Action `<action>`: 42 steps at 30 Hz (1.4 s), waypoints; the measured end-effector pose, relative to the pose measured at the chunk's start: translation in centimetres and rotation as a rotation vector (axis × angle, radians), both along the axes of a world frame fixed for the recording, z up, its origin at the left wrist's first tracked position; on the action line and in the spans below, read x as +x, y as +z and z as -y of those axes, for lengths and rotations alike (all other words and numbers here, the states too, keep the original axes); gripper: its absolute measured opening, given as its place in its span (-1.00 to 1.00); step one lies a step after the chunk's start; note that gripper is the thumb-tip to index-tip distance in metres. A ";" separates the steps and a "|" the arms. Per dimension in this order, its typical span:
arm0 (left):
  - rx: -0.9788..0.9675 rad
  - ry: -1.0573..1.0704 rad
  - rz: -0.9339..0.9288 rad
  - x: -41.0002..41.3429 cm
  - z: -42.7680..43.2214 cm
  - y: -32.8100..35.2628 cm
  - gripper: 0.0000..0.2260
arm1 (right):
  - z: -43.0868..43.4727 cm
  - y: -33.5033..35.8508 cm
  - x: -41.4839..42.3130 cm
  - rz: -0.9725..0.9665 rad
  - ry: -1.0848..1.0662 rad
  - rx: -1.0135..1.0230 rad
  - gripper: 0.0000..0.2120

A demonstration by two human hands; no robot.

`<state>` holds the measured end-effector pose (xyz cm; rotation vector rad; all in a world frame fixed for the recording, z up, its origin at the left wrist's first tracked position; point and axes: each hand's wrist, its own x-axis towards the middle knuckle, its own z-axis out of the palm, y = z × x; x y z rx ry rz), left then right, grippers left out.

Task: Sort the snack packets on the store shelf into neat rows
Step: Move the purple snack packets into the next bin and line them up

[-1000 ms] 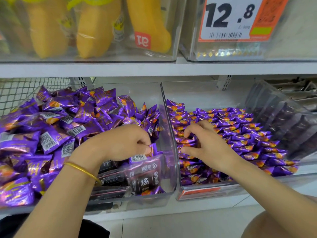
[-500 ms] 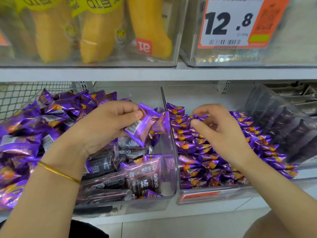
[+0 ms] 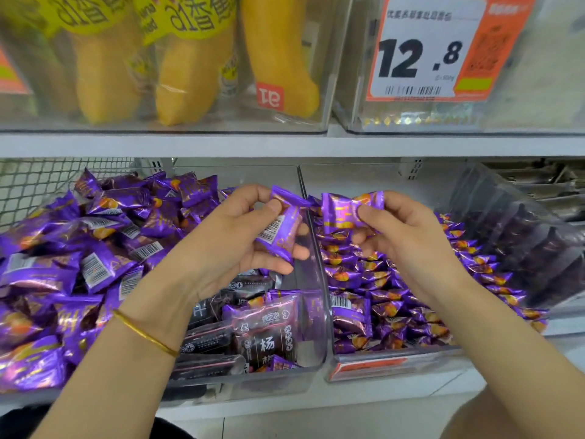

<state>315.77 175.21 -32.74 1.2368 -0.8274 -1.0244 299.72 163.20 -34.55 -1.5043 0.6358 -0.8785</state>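
Observation:
My left hand [image 3: 234, 239] grips a purple snack packet [image 3: 281, 229], barcode side up, above the divider between two clear bins. My right hand [image 3: 408, 239] pinches a second purple packet [image 3: 343, 210] by its right end, just over the right bin [image 3: 380, 364]. The right bin holds several purple packets laid in rows [image 3: 380, 280]. In the left bin [image 3: 311, 343] lies a loose heap of purple packets [image 3: 79, 258] with dark packets [image 3: 262, 337] at the front right.
An upper shelf [image 3: 285, 144] carries clear boxes with yellow packs [image 3: 190, 74] and a 12.8 price tag [image 3: 421, 55]. A tilted clear bin of dark packets [image 3: 522, 236] stands far right. Wire mesh [image 3: 38, 182] backs the left side.
Both hands rose out of the bins. The left hand lifted purple packets from the left bin; the right hand took one of them and now holds it apart.

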 end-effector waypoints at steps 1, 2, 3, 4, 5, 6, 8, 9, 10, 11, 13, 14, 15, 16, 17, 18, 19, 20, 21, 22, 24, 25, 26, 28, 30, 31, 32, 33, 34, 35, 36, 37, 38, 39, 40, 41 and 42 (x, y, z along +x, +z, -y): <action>0.002 -0.003 0.027 -0.1 0.1 -0.2 -0.87 | 0.1 0.0 -0.1 0.010 0.007 0.038 -0.95; 0.005 -0.007 0.068 -0.2 0.2 -0.5 -0.90 | 0.1 -0.1 -0.3 0.024 0.019 0.073 -0.96; 0.010 -0.012 0.120 -0.2 0.3 -0.7 -0.92 | 0.0 -0.1 -0.3 0.036 0.031 0.109 -0.96; 0.013 -0.016 0.187 -0.1 0.4 -1.0 -0.92 | -0.1 -0.2 -0.3 0.052 0.043 0.142 -0.95; 0.003 -0.015 0.256 -0.1 0.5 -1.1 -0.88 | -0.1 -0.2 -0.3 0.071 0.051 0.180 -0.93; -0.022 -0.005 0.323 -0.1 0.6 -1.3 -0.81 | -0.1 -0.2 -0.3 0.098 0.058 0.222 -0.91; -0.070 0.033 0.470 -0.1 0.8 -1.5 -0.72 | -0.1 -0.1 -0.4 0.170 0.078 0.317 -0.93; -0.074 0.054 0.545 -0.2 0.9 -1.5 -0.70 | -0.1 0.0 -0.4 0.199 0.102 0.363 -0.96; -0.073 0.076 0.608 -0.4 0.9 -1.6 -0.66 | -0.1 0.1 -0.4 0.214 0.132 0.392 -0.92; -0.076 0.104 0.652 -0.5 1.0 -1.7 -0.63 | -0.2 0.2 -0.4 0.211 0.170 0.407 -0.88; -0.094 0.147 0.721 -0.9 1.2 -1.7 -0.59 | -0.5 0.2 -0.2 0.190 0.233 0.401 -0.89; -0.097 0.151 0.748 -1.1 1.2 -1.5 -0.60 | -0.8 0.0 -0.1 0.178 0.257 0.383 -0.91; -0.099 0.140 0.762 -1.3 1.2 -1.5 -0.60 | -1.1 -0.1 0.1 0.162 0.273 0.360 -0.92; -0.097 0.114 0.745 -1.4 1.2 -1.5 -0.60 | -1.3 -0.2 0.2 0.145 0.284 0.336 -0.92; -0.102 0.077 0.706 -1.5 1.1 -1.5 -0.59 | -1.4 -0.3 0.3 0.132 0.291 0.325 -0.93; -0.112 0.043 0.661 -1.5 1.1 -1.4 -0.59 | -1.4 -0.3 0.2 0.127 0.295 0.333 -0.92; -0.124 0.024 0.624 -1.6 1.0 -1.3 -0.59 | -1.3 -0.2 0.1 0.127 0.301 0.352 -0.90; -0.134 0.015 0.602 -1.7 0.9 -1.2 -0.59 | -1.2 0.1 -0.1 0.124 0.310 0.365 -0.88; -0.139 0.014 0.602 -1.8 0.9 -1.2 -0.57 | -1.1 0.3 -0.3 0.114 0.321 0.366 -0.87; -0.146 0.010 0.618 -2.0 0.9 -1.2 -0.54 | -1.0 0.5 -0.6 0.103 0.333 0.359 -0.87; -0.149 -0.014 0.660 -2.7 1.1 -1.2 -0.48 | -0.8 0.8 -1.3 0.092 0.342 0.346 -0.89; -0.151 -0.021 0.674 -3.2 1.2 -1.2 -0.46 | -0.5 1.0 -1.8 0.095 0.328 0.344 -0.90; -0.151 -0.017 0.688 -3.8 1.2 -1.0 -0.45 | -0.1 1.2 -2.4 0.104 0.296 0.346 -0.91; -0.143 0.036 0.857 -4.9 1.1 -0.3 -0.55 | 1.3 1.5 -3.9 0.125 0.189 0.353 -0.93; -0.128 -0.016 1.260 -5.6 1.4 0.1 -0.73 | 2.8 1.5 -5.5 0.108 0.064 0.333 -0.94; -0.076 -0.121 1.456 -6.0 1.8 0.2 -0.78 | 3.4 1.3 -6.1 0.083 0.015 0.322 -0.91; -0.005 -0.239 1.613 -6.3 2.5 0.0 -0.79 | 3.8 1.0 -6.7 0.058 -0.018 0.318 -0.89; 0.070 -0.343 1.732 -6.7 3.3 -0.2 -0.76 | 4.0 0.8 -7.1 0.038 -0.036 0.323 -0.87; 0.130 -0.425 1.824 -7.1 4.0 -0.5 -0.74 | 4.1 0.5 -7.3 0.023 -0.043 0.328 -0.87; 0.166 -0.487 1.904 -7.5 4.7 -0.7 -0.71 | 4.2 0.4 -7.6 0.008 -0.045 0.329 -0.88; 0.190 -0.537 1.974 -7.8 5.2 -0.9 -0.69 | 4.2 0.3 -7.9 -0.009 -0.044 0.324 -0.88; 0.217 -0.577 2.029 -8.0 5.7 -1.1 -0.66 | 4.2 0.2 -8.2 -0.024 -0.042 0.318 -0.89; 0.244 -0.608 2.075 -8.3 6.0 -1.3 -0.64 | 4.2 0.1 -8.4 -0.036 -0.035 0.313 -0.89; 0.260 -0.629 2.113 -8.4 6.3 -1.4 -0.62 | 4.2 0.0 -8.7 -0.043 -0.022 0.315 -0.88; 0.270 -0.641 2.143 -8.6 6.5 -1.5 -0.60 | 4.3 0.0 -9.0 -0.052 -0.003 0.319 -0.88; 0.280 -0.653 2.166 -8.8 6.7 -1.6 -0.58 | 4.4 -0.1 -9.2 -0.069 0.022 0.321 -0.88; 0.292 -0.664 2.184 -8.9 6.8 -1.6 -0.55 | 4.5 -0.2 -9.4 -0.096 0.050 0.319 -0.89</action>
